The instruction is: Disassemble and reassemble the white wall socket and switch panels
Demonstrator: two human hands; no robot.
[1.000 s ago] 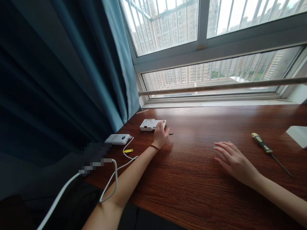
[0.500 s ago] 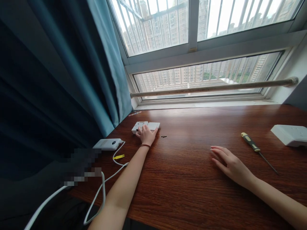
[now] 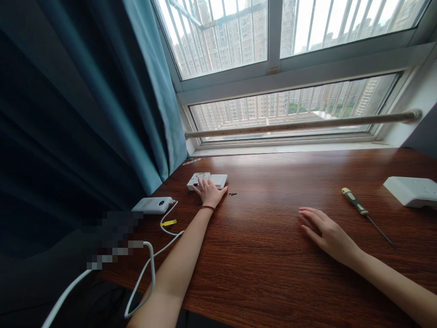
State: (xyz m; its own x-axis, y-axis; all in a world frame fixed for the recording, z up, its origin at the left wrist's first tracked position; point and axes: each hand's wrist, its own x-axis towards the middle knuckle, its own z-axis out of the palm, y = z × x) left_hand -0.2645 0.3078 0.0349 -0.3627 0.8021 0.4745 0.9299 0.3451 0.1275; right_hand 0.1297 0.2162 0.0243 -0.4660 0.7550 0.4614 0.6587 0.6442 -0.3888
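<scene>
On the far left part of the wooden table [image 3: 252,241] lie a white plastic box with slots [image 3: 194,181] and, right beside it, a flat white piece [image 3: 220,178]. My left hand [image 3: 210,192] reaches over both, fingers spread; whether it touches them I cannot tell. A few small dark screws [image 3: 232,194] lie just right of its thumb. My right hand [image 3: 324,231] rests on the wood with fingers stretched out, holding nothing. To its right is a screwdriver [image 3: 355,201] with a dark and yellow handle, its shaft pointing toward me.
A larger white plastic case [image 3: 411,190] stands at the right edge. At left lies a white power bank [image 3: 153,206] with a white cable [image 3: 164,243] and a yellow tag [image 3: 169,222]. My left forearm passes over the cable. A blue curtain [image 3: 150,91] borders the table's left side.
The fingers of my left hand have spread a little over the white parts, the thumb moving slightly right. My right hand stays in place. The cable loop has shifted a little.
</scene>
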